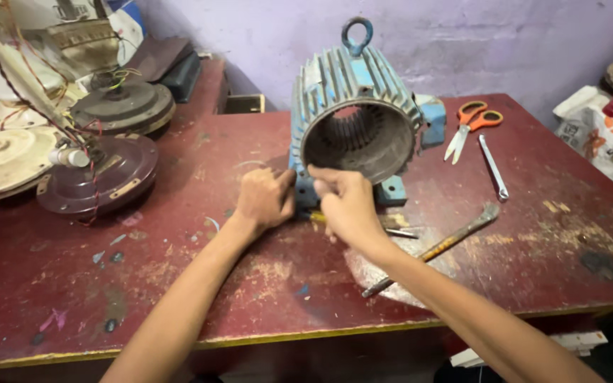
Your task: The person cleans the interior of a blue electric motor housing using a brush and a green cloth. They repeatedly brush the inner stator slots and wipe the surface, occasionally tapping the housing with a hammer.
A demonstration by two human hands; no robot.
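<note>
Head view, hands (306, 202) hiding motor housing (352, 120) base

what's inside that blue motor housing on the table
The blue motor housing is hollow: ribbed slots line its inner wall, and no rotor shows. The bore's lower front edge is hidden behind the right hand and left hand.

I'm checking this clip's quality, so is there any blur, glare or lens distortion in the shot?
Head view: even, soft light, no harsh glare; motor housing and scissors sharp; wide-angle stretch bends the table edge and forearms; both hands, left hand, right hand, slightly soft.
</note>
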